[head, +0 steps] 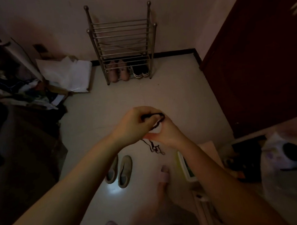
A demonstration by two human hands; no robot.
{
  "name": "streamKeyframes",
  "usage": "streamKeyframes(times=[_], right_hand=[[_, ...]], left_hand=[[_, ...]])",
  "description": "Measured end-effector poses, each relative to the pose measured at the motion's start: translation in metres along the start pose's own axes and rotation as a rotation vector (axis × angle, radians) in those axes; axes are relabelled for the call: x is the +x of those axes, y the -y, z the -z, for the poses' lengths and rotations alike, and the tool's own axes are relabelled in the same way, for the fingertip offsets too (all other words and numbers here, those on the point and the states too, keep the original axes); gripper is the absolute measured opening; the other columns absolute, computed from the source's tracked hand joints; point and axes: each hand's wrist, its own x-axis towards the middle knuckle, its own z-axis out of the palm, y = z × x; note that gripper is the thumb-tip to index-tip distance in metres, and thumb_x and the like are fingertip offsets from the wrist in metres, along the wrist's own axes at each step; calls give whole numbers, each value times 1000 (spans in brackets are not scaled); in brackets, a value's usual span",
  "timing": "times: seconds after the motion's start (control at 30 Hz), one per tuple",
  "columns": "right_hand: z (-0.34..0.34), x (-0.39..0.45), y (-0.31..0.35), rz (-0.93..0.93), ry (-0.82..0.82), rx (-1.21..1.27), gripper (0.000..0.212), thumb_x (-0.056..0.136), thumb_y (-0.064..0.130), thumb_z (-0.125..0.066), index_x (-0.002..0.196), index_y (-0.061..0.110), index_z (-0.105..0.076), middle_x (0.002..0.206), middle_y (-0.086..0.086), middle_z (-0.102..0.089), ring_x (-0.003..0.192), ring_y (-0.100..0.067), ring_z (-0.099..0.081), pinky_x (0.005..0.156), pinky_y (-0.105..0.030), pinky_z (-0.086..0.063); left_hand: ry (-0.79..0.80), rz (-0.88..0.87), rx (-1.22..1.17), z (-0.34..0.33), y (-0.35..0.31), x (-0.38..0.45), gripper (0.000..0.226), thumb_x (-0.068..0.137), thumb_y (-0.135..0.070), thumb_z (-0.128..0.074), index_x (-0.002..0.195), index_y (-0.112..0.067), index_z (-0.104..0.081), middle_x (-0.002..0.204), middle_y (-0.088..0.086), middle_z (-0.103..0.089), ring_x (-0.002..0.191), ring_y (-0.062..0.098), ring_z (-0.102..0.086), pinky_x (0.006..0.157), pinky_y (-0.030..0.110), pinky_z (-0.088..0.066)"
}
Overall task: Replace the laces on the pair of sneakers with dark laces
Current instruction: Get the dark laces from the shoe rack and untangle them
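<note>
Left grip: the left hand (133, 124) is closed around one end of the dark lace (154, 116), pinching it near the top of a loop.
Right grip: the right hand (164, 131) is closed too, holding the same lace together with something small and white that I cannot identify.
Lace: it arches between the two hands and a tangled tail hangs below them in the air, above the floor (178, 93).
Sneakers: the likeliest pair, dark with striped soles (140, 71), sits on the bottom tier of the shoe rack (122, 44), well apart from the hands; a pink pair is beside it.
Progress: by my reading very early; the lace is being sorted out and no shoe is in hand.
Left to do: fetch the sneakers, strip the old laces, thread both.
Open room: bare floor between the hands and the rack.
Edges: grey slippers (120, 171) lie below the hands, clutter crowds the left, a dark door (254, 62) closes in the right.
</note>
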Motion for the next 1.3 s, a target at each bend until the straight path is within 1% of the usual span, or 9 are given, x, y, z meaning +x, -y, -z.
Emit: streamKeyframes(times=[0.1, 0.27, 0.37, 0.53, 0.7, 0.87, 1.03, 1.17, 1.3], right_hand=[[-43, -22, 5, -96, -109, 47, 21, 91, 26, -57, 109, 17, -60, 97, 5, -62, 84, -5, -58, 72, -17, -44], [-101, -50, -5, -207, -230, 202, 19, 97, 16, -49, 107, 8, -63, 103, -5, -67, 97, -13, -61, 90, -30, -48], [-128, -63, 3, -114, -167, 311, 35, 88, 10, -60, 118, 26, -55, 124, 7, -59, 119, -5, -52, 107, -31, -40], [-155, -63, 17, -113, -92, 251, 19, 89, 10, -60, 93, 29, -58, 79, 29, -63, 81, 20, -57, 73, -4, -43], [-191, -58, 5, -164, -23, 371, 24, 89, 26, -60, 113, 22, -62, 110, 10, -67, 104, -2, -61, 94, -22, -47], [-221, -24, -6, -228, -188, 326, 20, 94, 31, -53, 85, 18, -65, 77, -2, -65, 77, -14, -62, 76, -29, -48], [-233, 2, -46, -343, -155, 223, 19, 95, 33, -50, 85, 20, -61, 75, -3, -60, 73, -17, -59, 71, -31, -48], [-263, 28, -74, -411, -128, 135, 19, 94, 27, -53, 87, 12, -63, 73, 1, -61, 68, -9, -57, 66, -28, -45], [-313, 73, -103, -532, -178, 135, 22, 95, 28, -50, 76, 20, -58, 73, -1, -61, 68, -6, -58, 65, -21, -45]], left_hand=[[111, -123, 1, 13, 15, -26, 17, 94, -17, -54, 100, -13, -69, 85, -13, -63, 77, -3, -56, 68, 8, -40], [54, -262, 91, 49, 48, -58, 15, 93, -16, -55, 100, -23, -66, 79, -23, -53, 73, -1, -47, 66, 10, -34], [158, -232, 11, 52, 64, -78, 14, 94, -16, -55, 97, -22, -67, 85, -13, -63, 76, 1, -55, 68, 13, -41], [181, -153, -133, 41, 85, -87, 13, 93, -19, -56, 97, -18, -69, 81, -13, -67, 74, -1, -60, 69, 17, -46], [37, 8, -194, 53, 122, -63, 15, 95, -18, -52, 95, -20, -67, 57, -26, -55, 58, -10, -48, 58, 5, -33], [-202, 117, -85, 78, 189, -31, 15, 95, -18, -52, 95, -23, -65, 94, -4, -64, 86, 4, -56, 73, 11, -39], [-254, 96, 113, 105, 259, -13, 17, 94, -16, -54, 100, -14, -69, 88, -3, -62, 71, 3, -49, 61, 3, -33], [-326, -53, 526, 130, 320, 6, 18, 91, -22, -57, 100, -18, -72, 85, 4, -66, 83, 29, -56, 74, 32, -36], [-418, -156, 851, 156, 389, 37, 23, 85, -24, -57, 100, -18, -73, 93, 8, -64, 96, 37, -49, 80, 40, -30]])
